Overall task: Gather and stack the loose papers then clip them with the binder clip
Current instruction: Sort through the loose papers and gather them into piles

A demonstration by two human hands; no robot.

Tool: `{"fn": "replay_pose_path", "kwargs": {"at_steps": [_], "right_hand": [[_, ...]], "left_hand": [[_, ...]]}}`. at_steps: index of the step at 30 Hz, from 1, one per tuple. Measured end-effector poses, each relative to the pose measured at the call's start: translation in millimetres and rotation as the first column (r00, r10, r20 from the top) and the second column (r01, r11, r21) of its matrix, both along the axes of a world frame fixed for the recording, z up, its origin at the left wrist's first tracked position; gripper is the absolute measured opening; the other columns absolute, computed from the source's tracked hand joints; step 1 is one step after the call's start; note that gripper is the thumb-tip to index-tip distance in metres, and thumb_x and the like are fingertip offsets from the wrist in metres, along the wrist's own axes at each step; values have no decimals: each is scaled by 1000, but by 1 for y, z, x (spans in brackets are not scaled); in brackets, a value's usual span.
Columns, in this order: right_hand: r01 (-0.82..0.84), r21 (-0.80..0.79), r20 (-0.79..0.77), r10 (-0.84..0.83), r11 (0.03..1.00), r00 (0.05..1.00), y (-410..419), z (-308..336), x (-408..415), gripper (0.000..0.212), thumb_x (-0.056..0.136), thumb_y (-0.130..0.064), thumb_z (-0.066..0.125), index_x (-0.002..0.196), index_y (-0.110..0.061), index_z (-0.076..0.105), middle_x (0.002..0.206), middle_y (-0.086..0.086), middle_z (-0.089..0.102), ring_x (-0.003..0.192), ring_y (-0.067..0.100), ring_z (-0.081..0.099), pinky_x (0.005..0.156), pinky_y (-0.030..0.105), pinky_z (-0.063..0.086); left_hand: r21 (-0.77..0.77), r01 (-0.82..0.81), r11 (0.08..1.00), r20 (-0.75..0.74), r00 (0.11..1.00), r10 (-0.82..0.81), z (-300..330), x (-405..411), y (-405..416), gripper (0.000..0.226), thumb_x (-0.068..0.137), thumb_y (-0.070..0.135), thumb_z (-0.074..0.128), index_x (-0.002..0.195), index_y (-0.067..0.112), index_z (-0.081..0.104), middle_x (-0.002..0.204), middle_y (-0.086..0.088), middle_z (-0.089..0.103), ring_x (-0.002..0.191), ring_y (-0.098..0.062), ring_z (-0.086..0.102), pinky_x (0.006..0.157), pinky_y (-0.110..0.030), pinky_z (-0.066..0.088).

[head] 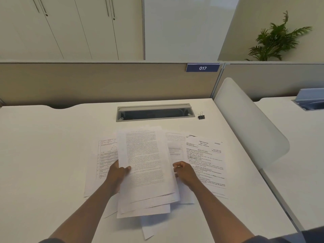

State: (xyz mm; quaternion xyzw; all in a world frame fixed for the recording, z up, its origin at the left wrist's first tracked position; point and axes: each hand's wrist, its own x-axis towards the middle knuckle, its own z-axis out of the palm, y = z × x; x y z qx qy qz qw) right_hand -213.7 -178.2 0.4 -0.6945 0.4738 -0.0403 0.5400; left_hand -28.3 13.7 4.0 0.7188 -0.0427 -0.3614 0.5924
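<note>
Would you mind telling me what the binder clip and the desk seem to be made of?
Binder clip: apparently black painted metal body, with thin shiny wire handles standing up. Desk: smooth matte white top, probably laminate, though its core cannot be seen.

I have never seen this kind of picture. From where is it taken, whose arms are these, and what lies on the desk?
There is one picture, from a camera worn on a person's head, looking forward and down. The two bare arms are that person's own; no machine is involved. The left hand grips a bundle of white printed papers by its left edge, thumb on top. The right hand is at the bundle's right edge with curled fingers; whether it grips is unclear. More printed sheets lie spread on the white desk. A small black binder clip stands untouched, far from the hands, beside the grey cable slot.
</note>
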Motion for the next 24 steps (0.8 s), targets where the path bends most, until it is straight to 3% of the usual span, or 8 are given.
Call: {"fn": "replay_pose_path", "kwargs": {"at_steps": [3,5,7,11,14,17,20,24], "right_hand": [[-71,-368,-305,-49,927,951,-5,-10,-3,27,91,-29,54,113,-14,58,114,7,63,106,26,60,88,35,48],[-159,-444,-502,-98,882,859,-3,-16,-3,48,88,-44,58,123,-13,45,122,10,53,115,29,53,90,40,47],[-161,-442,-580,-144,883,802,-1,-19,-2,64,83,-49,64,127,-11,37,125,11,47,118,30,49,91,43,46],[-25,-406,-531,-213,914,820,-5,-24,3,68,77,-44,74,124,-9,39,124,12,53,119,30,51,94,45,45],[42,-359,-475,-222,932,852,-13,-29,3,58,76,-37,76,116,-8,47,117,11,60,115,31,55,93,42,47],[72,-344,-332,-192,936,924,-19,-28,1,33,82,-25,68,107,-5,59,109,12,66,105,31,60,85,34,49],[142,-325,-128,-192,935,973,-25,-14,-2,7,89,-13,55,94,-8,58,96,9,64,93,29,60,72,28,39],[155,-420,-3,-172,894,985,-43,11,-1,17,92,-8,50,105,-6,61,93,3,59,84,21,52,72,27,33]], "left_hand": [[16,-20,1000,47,999,19,-1,4,5,40,91,0,58,127,16,54,109,-3,62,102,-27,58,90,-38,46],[38,-23,999,94,995,20,-3,7,11,41,90,-2,58,128,13,54,108,-2,62,101,-27,58,89,-38,46],[58,-26,998,147,989,17,-4,8,16,41,89,-3,59,127,13,55,108,-2,62,101,-28,59,89,-37,47],[103,-44,994,178,984,25,-11,14,27,37,87,-2,60,113,23,58,102,0,66,98,-28,62,87,-40,51],[114,-79,990,148,987,61,-13,17,32,39,88,-2,60,120,19,58,108,-3,65,101,-29,61,91,-40,49],[135,-103,986,112,990,88,-16,23,42,44,89,-1,60,130,13,55,116,-4,63,107,-29,59,97,-40,46],[157,-129,979,104,988,114,-22,33,53,48,88,0,59,134,12,52,125,-5,62,117,-30,55,102,-42,43],[152,-157,976,93,985,144,-20,38,61,49,89,-3,55,135,11,50,127,-3,59,113,-27,54,96,-35,40]]}}
